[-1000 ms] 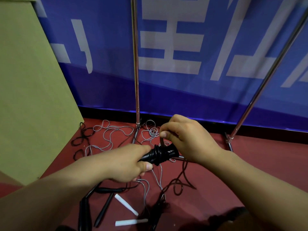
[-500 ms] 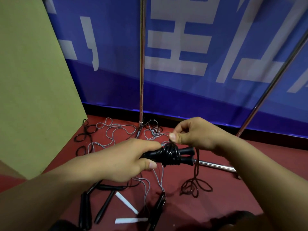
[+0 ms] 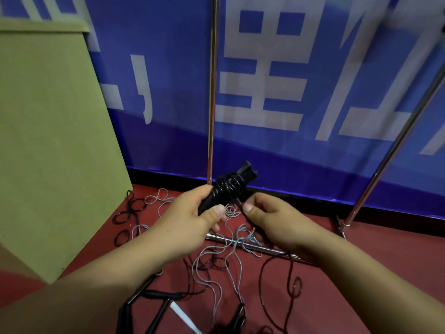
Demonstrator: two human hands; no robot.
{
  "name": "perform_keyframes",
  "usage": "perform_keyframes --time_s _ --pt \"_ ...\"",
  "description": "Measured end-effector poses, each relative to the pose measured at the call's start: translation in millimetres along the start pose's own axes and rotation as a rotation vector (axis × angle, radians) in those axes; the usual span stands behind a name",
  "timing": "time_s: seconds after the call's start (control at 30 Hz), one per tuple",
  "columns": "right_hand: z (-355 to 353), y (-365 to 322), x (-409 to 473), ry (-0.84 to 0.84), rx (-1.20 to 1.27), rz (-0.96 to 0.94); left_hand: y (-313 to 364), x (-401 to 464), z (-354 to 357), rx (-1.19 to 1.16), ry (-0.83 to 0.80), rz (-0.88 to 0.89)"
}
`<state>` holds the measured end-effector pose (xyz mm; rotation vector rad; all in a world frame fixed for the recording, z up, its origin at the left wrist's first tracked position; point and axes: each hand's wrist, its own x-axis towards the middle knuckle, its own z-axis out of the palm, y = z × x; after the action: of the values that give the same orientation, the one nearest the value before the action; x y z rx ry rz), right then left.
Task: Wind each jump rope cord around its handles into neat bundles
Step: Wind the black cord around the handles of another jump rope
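Winding under way: black handles gripped in left hand, several coils on, right fingers pinching black cord; grey rope loose on floor, untouched.

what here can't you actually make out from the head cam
- Lower part of the black handles, head view: covered by the left hand.
- How much dark cord is left: it passes under the right hand and off the bottom edge.
- Handles on the floor: cut off by the bottom edge.
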<state>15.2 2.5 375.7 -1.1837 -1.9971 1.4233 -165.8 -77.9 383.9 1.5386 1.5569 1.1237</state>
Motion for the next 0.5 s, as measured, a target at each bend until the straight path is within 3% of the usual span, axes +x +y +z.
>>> perform_keyframes --time_s 0.3,0.5 --pt "9 3 -3 0.065 -0.240 -0.176 -14 4 -11 0.101 0.147 -0.174" --pt "12 1 -8 0.075 -0.436 -0.169 -20 6 -17 0.257 0.181 -0.254"
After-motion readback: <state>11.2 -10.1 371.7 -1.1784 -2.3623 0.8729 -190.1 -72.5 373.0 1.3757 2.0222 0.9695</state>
